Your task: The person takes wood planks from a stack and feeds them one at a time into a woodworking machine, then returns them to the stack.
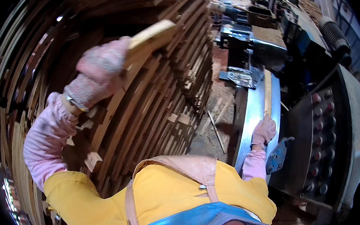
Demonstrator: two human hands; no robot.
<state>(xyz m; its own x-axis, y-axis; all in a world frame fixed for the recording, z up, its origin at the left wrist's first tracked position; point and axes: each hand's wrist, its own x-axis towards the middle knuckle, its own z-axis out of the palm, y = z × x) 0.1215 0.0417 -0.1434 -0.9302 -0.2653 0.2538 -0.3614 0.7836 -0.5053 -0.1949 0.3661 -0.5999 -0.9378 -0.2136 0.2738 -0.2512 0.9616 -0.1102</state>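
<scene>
My left hand [102,66], in a knitted work glove, is raised over the stacked timber and closed around a wooden board [150,38]. The board's pale end points up and to the right; my hand hides part of it. On the right, my gloved right hand [264,131] rests at the near end of a narrow wooden strip [268,92], its fingers on the wood. The strip lies lengthwise on the shiny metal machine bed [251,118]. Its far end runs up beside a metal guide block [243,77] and under the machine head [267,45].
Piles of long boards [147,97] fill the left side. Loose sticks [216,131] lie on the floor between pile and machine. To the right stands a control panel [323,140] with rows of buttons, near a blue bracket [277,156]. A ribbed motor [334,33] sits farther back.
</scene>
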